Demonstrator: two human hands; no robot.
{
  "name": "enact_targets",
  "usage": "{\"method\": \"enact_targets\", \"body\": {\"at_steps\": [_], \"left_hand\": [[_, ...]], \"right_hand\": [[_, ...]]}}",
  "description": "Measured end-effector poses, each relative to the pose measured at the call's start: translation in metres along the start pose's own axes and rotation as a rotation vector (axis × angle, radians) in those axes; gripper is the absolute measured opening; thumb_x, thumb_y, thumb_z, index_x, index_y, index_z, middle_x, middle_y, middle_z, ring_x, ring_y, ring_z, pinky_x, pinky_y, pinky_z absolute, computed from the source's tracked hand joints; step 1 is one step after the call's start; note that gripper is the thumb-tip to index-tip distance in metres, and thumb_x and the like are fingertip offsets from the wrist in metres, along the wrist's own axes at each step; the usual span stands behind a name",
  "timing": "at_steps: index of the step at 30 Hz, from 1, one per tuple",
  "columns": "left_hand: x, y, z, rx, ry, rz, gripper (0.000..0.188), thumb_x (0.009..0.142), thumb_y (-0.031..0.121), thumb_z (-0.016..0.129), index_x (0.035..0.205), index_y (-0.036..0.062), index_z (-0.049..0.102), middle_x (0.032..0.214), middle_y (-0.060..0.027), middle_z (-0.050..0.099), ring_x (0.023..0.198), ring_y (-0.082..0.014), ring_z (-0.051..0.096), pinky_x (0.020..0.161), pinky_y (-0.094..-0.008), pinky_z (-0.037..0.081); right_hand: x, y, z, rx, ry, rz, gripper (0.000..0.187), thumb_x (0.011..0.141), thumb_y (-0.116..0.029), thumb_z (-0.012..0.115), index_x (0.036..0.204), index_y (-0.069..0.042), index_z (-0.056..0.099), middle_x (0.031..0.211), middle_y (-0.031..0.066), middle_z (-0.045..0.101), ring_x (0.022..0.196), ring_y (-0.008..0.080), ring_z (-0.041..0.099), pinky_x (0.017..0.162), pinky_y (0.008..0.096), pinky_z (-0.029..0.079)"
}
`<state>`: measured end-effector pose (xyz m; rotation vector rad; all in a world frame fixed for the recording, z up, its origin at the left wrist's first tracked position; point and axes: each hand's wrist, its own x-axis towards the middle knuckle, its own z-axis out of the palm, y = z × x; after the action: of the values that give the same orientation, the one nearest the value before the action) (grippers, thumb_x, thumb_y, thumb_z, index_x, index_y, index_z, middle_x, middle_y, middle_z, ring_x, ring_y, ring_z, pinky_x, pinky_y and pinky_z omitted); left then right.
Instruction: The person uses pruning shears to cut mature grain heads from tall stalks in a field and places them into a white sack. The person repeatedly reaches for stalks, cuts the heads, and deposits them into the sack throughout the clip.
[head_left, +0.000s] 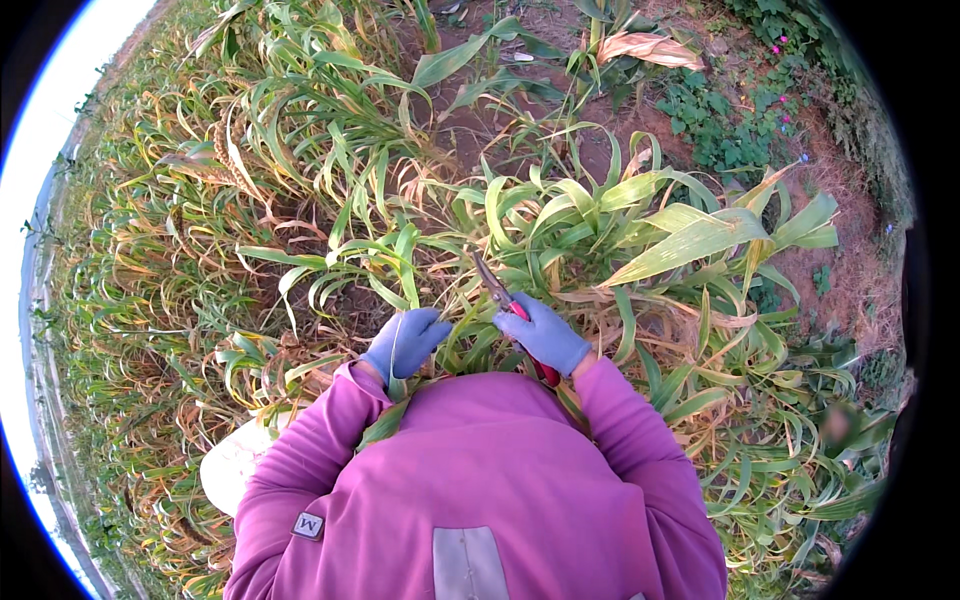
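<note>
My right hand (pixel 543 335), in a blue glove, is wrapped round red-handled pruning shears (pixel 491 280). Their dark blades point up and left, away from my body, among green leaves. One red grip end (pixel 547 373) shows below the hand. To the left, my left hand (pixel 406 342), gloved the same way, has its fingers curled toward the right. A thin leaf (pixel 397 385) runs down past its palm and wrist. Whatever those fingers hold, if anything, is hidden. Long-leaved crop plants (pixel 408 265) stand close around both hands.
A large pale green leaf (pixel 690 245) arches across on the right. Dry husks (pixel 650 48) hang on a stalk at the far side, by bare reddish soil (pixel 480 130). Dense crop fills the left. A white rounded object (pixel 235 466) lies beside my left arm.
</note>
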<state>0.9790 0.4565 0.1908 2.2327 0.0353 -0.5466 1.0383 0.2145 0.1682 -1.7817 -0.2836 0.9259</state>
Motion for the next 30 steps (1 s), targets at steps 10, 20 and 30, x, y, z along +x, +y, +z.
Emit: {"method": "enact_targets", "body": {"at_steps": [10,20,30], "left_hand": [[-0.014,0.018,0.005,0.217,-0.108,0.298,0.023,0.091,0.024,0.056,0.091,0.0012,0.057,0.088,-0.0186,0.06,0.083,-0.0388,0.06,0.071,-0.0456,0.048],[-0.067,0.003,-0.059,-0.504,0.647,0.299,0.014,0.097,0.009,0.048,0.096,0.0002,0.058,0.088,-0.004,0.058,0.081,-0.0138,0.054,0.077,-0.0285,0.045],[-0.274,-0.097,-0.111,-0.253,1.934,0.002,0.021,0.101,0.019,0.047,0.096,0.0025,0.06,0.088,-0.0041,0.061,0.081,-0.012,0.054,0.079,-0.0265,0.044]], "right_hand": [[-0.005,0.0,0.019,-0.308,-0.048,-0.242,0.058,0.084,-0.045,0.063,0.121,-0.003,0.049,0.1,0.0234,0.063,0.092,0.0393,0.063,0.081,0.0441,0.048],[-0.001,0.023,-0.003,-0.145,-0.021,-0.148,0.052,0.085,-0.043,0.064,0.114,-0.001,0.054,0.097,0.018,0.062,0.088,0.0287,0.061,0.08,0.0387,0.047],[0.009,0.078,0.001,-0.278,-0.129,0.098,0.053,0.084,-0.034,0.064,0.121,0.001,0.052,0.102,0.0174,0.062,0.093,0.026,0.06,0.083,0.0377,0.047]]}}
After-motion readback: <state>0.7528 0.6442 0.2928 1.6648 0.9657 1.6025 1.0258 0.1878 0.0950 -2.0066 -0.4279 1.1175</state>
